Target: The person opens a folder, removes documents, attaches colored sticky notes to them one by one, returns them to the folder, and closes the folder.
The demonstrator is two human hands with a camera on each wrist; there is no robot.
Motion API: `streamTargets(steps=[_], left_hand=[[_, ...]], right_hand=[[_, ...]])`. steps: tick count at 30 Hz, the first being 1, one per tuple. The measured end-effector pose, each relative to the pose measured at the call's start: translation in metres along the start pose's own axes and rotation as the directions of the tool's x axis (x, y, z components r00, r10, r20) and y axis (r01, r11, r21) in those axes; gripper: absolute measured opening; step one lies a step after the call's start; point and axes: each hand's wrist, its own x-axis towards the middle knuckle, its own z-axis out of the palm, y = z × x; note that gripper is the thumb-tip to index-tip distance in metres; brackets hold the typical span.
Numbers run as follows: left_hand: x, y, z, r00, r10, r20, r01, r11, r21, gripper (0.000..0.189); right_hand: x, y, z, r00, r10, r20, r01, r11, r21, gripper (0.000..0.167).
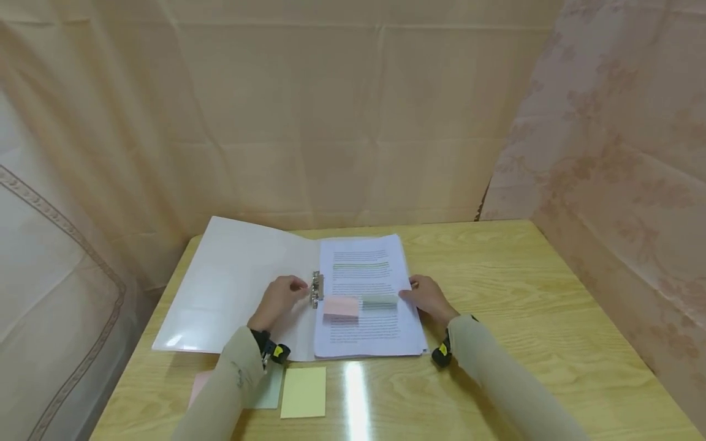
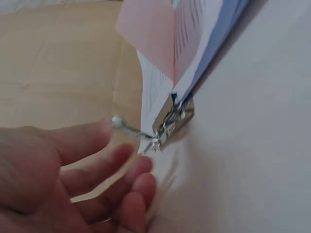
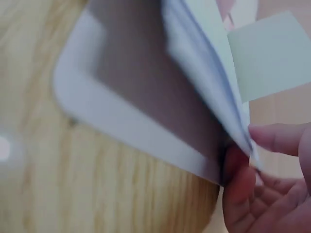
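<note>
A white lever-clip binder [image 1: 245, 263] lies spread on the table, with a stack of printed sheets [image 1: 361, 251] on its right side. Beside the metal clip [image 1: 317, 289] at the spine is my left hand [image 1: 282, 298]. In the left wrist view its thumb touches the round end of the clip's lever [image 2: 119, 123], while the other fingers curl loosely below. My right hand [image 1: 430, 298] pinches the stack's right edge between thumb and fingers. The right wrist view shows these sheets [image 3: 204, 77] lifted off the back cover [image 3: 126, 133]. A pink sticky note [image 1: 341, 307] and a green sticky note [image 1: 379, 301] are on the top page.
A yellow sticky pad [image 1: 303, 393] lies in front of the binder. A green pad [image 1: 268, 392] and a pink pad [image 1: 198, 386] lie partly under my left forearm. Wooden table [image 1: 529, 306] extends to the right; a beige curtain [image 1: 353, 122] hangs behind.
</note>
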Motion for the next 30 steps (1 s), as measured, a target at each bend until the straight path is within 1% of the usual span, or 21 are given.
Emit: streamTargets(steps=[2,4,7,9,11,15,17,20,22,24,27,28,30], left_hand=[[0.0,0.003,-0.003,0.999,0.004,0.046,-0.008,0.997,0.072,0.02],[0.001,0.005,-0.004,0.996,-0.008,0.089,-0.003,0.992,0.127,0.019],[0.003,0.006,-0.004,0.992,-0.049,0.12,0.025,0.981,0.194,0.02],[0.004,0.006,-0.003,0.989,-0.075,0.125,0.044,0.972,0.229,0.021],[0.005,0.007,-0.001,0.989,-0.08,0.123,0.044,0.962,0.268,0.022],[0.008,0.012,0.003,0.992,-0.072,0.102,0.037,0.949,0.313,0.024],[0.01,0.015,0.007,0.993,-0.064,0.094,0.03,0.943,0.331,0.025],[0.011,0.017,0.013,0.994,-0.066,0.087,0.031,0.935,0.354,0.025],[0.011,0.017,0.016,0.995,-0.063,0.082,0.029,0.931,0.364,0.023],[0.01,0.016,0.017,0.995,-0.068,0.075,0.036,0.933,0.359,0.022],[0.008,0.012,0.016,0.994,-0.074,0.082,0.042,0.939,0.342,0.024],[0.008,0.01,0.015,0.994,-0.073,0.086,0.04,0.941,0.335,0.024],[0.008,0.006,0.015,0.993,-0.061,0.097,0.027,0.947,0.32,0.024]], right_hand=[[-0.003,-0.002,-0.001,0.999,-0.022,-0.026,0.019,0.995,-0.094,0.048],[-0.006,-0.005,-0.002,0.998,-0.063,-0.019,0.058,0.983,-0.174,0.052],[-0.009,-0.008,0.0,0.992,-0.125,0.027,0.128,0.943,-0.307,0.053],[-0.01,-0.012,0.001,0.986,-0.155,0.064,0.168,0.914,-0.37,0.054],[-0.011,-0.015,0.001,0.981,-0.17,0.088,0.191,0.885,-0.424,0.056],[-0.012,-0.017,-0.002,0.978,-0.177,0.109,0.207,0.853,-0.479,0.065],[-0.011,-0.015,-0.003,0.98,-0.168,0.11,0.201,0.843,-0.499,0.067],[-0.01,-0.014,-0.005,0.982,-0.154,0.113,0.19,0.852,-0.487,0.068],[-0.01,-0.014,-0.005,0.984,-0.141,0.113,0.178,0.871,-0.458,0.068],[-0.01,-0.013,-0.004,0.984,-0.134,0.118,0.172,0.888,-0.426,0.067],[-0.011,-0.013,-0.002,0.983,-0.126,0.133,0.169,0.902,-0.397,0.066],[-0.011,-0.013,-0.002,0.983,-0.123,0.137,0.169,0.902,-0.397,0.066],[-0.013,-0.012,-0.001,0.982,-0.127,0.136,0.173,0.891,-0.419,0.066]])
